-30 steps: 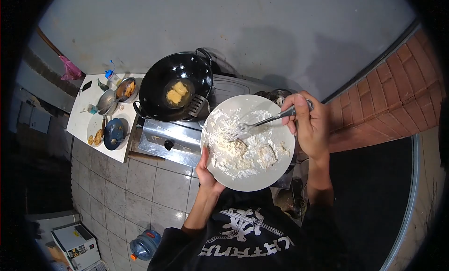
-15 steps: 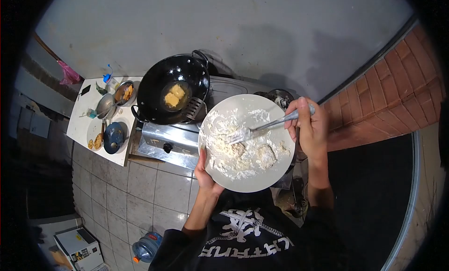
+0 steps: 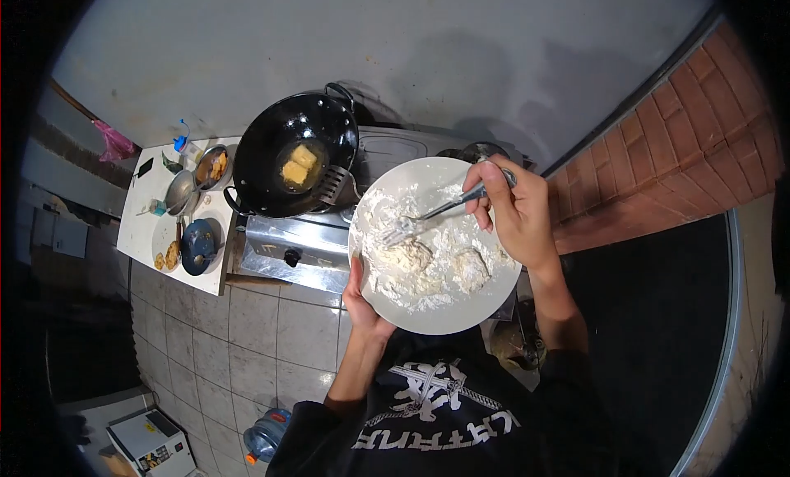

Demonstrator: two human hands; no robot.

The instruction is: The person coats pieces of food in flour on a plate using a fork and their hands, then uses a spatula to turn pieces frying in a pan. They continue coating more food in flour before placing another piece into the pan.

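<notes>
My left hand (image 3: 362, 300) grips the near left rim of a white plate (image 3: 461, 308) and holds it up in front of me. White flour covers the plate, with two flour-coated lumps (image 3: 440, 263) lying in it. A metal fork (image 3: 424, 218) is in my right hand (image 3: 510, 214), its tines down in the flour at the plate's left side. Behind the plate stands a black wok (image 3: 271, 160) on a steel stove (image 3: 300, 242), with two yellow pieces (image 3: 295, 166) frying in oil and a slotted spatula (image 3: 333, 185) resting on its rim.
A white side table (image 3: 136, 218) left of the stove carries a blue pan, metal bowls, fried pieces and a bottle. Tiled floor lies below, with a water jug (image 3: 263, 436). A brick wall (image 3: 658, 164) rises to the right, a grey wall behind.
My right hand has moved left over the plate, and the fork's tines have shifted left through the flour. The plate stays held in my left hand.
</notes>
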